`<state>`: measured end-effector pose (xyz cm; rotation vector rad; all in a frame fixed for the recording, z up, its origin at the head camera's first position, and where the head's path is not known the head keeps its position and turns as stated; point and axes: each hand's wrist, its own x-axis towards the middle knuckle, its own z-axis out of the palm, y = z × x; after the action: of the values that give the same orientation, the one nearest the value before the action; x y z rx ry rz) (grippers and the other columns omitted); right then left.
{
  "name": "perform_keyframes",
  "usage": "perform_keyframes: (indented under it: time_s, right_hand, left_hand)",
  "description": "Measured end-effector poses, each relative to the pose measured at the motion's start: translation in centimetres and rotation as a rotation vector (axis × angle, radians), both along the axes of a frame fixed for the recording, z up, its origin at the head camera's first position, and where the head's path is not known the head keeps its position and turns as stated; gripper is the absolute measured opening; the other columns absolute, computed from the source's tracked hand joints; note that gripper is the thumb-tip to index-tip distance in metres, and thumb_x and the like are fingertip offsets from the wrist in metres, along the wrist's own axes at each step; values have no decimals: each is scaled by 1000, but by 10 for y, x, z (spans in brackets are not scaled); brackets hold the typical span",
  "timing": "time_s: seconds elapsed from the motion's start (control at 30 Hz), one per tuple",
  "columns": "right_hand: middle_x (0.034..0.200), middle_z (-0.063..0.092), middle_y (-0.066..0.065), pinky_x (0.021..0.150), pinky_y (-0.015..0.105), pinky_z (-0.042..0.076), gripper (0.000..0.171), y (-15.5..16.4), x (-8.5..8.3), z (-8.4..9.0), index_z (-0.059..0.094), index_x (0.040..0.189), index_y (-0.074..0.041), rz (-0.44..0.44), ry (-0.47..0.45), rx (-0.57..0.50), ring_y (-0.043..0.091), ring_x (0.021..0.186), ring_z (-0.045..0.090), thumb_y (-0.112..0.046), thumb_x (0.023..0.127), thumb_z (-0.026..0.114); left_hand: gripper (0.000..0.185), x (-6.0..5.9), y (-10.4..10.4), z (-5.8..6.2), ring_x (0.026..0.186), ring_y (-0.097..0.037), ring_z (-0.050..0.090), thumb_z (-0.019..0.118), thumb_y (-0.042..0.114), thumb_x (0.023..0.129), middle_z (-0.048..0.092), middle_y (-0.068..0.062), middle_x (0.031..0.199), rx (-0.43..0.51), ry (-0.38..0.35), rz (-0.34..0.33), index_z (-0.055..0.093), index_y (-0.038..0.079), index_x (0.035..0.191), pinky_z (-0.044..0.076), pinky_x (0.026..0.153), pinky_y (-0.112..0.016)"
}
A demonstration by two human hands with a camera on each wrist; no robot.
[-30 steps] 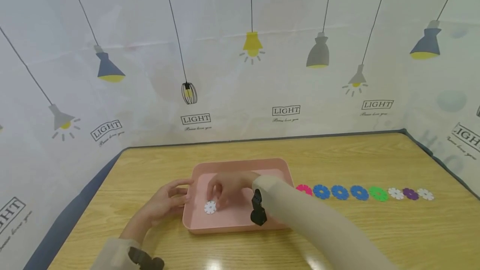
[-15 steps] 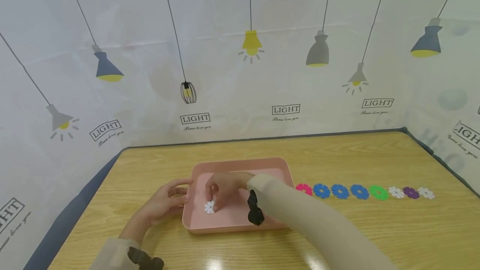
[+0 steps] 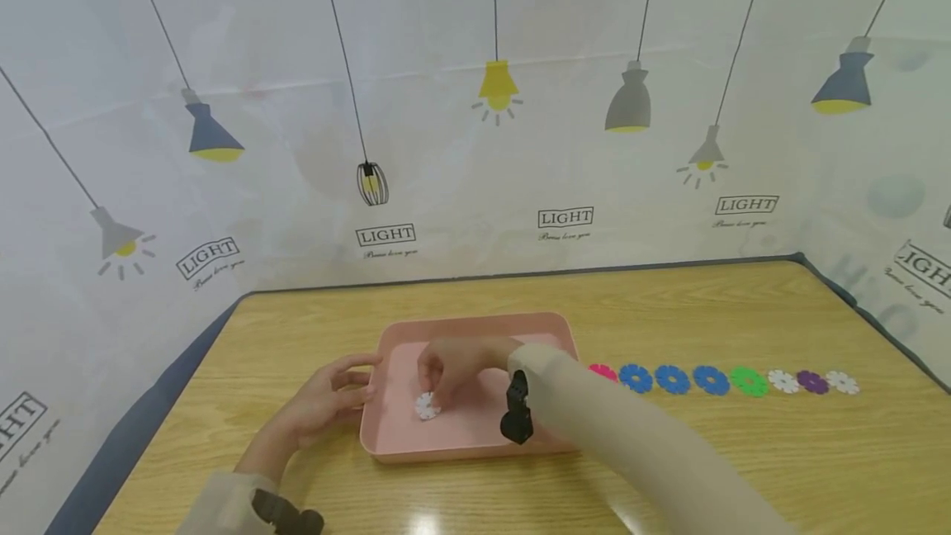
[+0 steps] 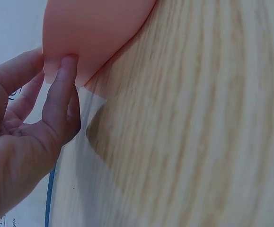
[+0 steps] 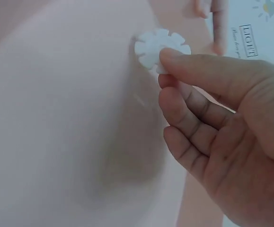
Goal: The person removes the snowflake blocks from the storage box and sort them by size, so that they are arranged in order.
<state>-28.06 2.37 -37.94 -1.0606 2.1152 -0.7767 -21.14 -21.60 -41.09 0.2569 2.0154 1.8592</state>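
Note:
A pink tray [image 3: 475, 324] sits on the wooden table. Inside it my right hand [image 3: 450, 370] pinches a white notched disc [image 3: 427, 406] by its edge; the right wrist view shows the white disc [image 5: 156, 48] held between thumb and fingertip just above the tray floor [image 5: 56, 118]. My left hand [image 3: 328, 399] holds the tray's left rim; in the left wrist view its fingers [image 4: 60, 90] press against the tray's outer wall [image 4: 89, 33].
A row of several flat notched discs lies on the table right of the tray: pink [image 3: 603, 372], three blue [image 3: 672, 379], green [image 3: 749, 382], white [image 3: 783, 381], purple [image 3: 812, 383], white [image 3: 842, 383]. A printed curtain encloses the table's far edge and sides.
My right hand closed on the white disc and shifted it slightly right and up off the tray floor. The left hand stayed on the tray's rim.

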Motion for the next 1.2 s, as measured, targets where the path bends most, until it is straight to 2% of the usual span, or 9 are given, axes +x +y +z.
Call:
perform_keyframes:
  time_s: [0.13, 0.43, 0.6, 0.73, 0.93, 1.07, 1.2]
  right_hand:
    - [72, 56, -5, 60, 18, 41, 11, 13, 2, 8, 61, 81, -10, -22, 64, -26, 7, 65, 47, -8, 78, 71]
    - [74, 50, 0, 60, 22, 39, 9, 73, -2, 28, 57, 84, -7, -87, 77, -170, 12, 68, 45, -8, 84, 66]
    - [80, 52, 2, 64, 25, 42, 12, 120, -1, 35, 55, 89, -6, -214, 113, -187, 16, 74, 47, -13, 85, 64]
    - [78, 52, 4, 63, 27, 43, 14, 159, 2, 38, 53, 89, -3, -330, 128, -213, 17, 73, 47, -12, 85, 64]
    - [73, 47, 4, 59, 24, 42, 14, 223, 11, 33, 49, 88, 2, -444, 160, -280, 13, 66, 45, -7, 88, 60]
    - [74, 48, 2, 56, 26, 44, 11, 269, 21, 23, 50, 89, 2, -498, 221, -305, 10, 63, 45, -5, 89, 57]
    - [75, 52, 3, 57, 27, 46, 10, 315, 33, 13, 52, 91, 4, -598, 308, -278, 12, 65, 49, -5, 89, 57]
  left_hand:
    - [53, 1, 0, 0, 99, -24, 54, 55, 3, 90, 38, -29, 125, -8, 8, 2, 30, -5, 137, 49, 84, -40]
    - [54, 1, -2, -1, 98, -24, 55, 55, 2, 90, 38, -29, 124, 3, 7, -3, 30, -5, 137, 49, 84, -40]
    - [54, 0, -1, -2, 97, -24, 55, 54, 1, 90, 37, -29, 123, 18, 1, -3, 29, -5, 137, 49, 84, -40]
    - [55, 0, -1, -2, 97, -24, 55, 55, 2, 90, 37, -29, 123, 20, 2, -5, 29, -5, 137, 49, 84, -39]
    - [55, 0, -2, -3, 96, -23, 56, 55, 2, 90, 37, -29, 124, 25, 0, -6, 29, -5, 138, 49, 83, -39]
    - [55, 0, -2, -3, 96, -23, 56, 55, 1, 90, 36, -30, 125, 27, -4, -5, 28, -5, 138, 50, 83, -39]
    - [55, 0, -1, -3, 96, -23, 56, 55, 2, 89, 36, -30, 125, 25, -5, 4, 29, -5, 138, 50, 82, -39]
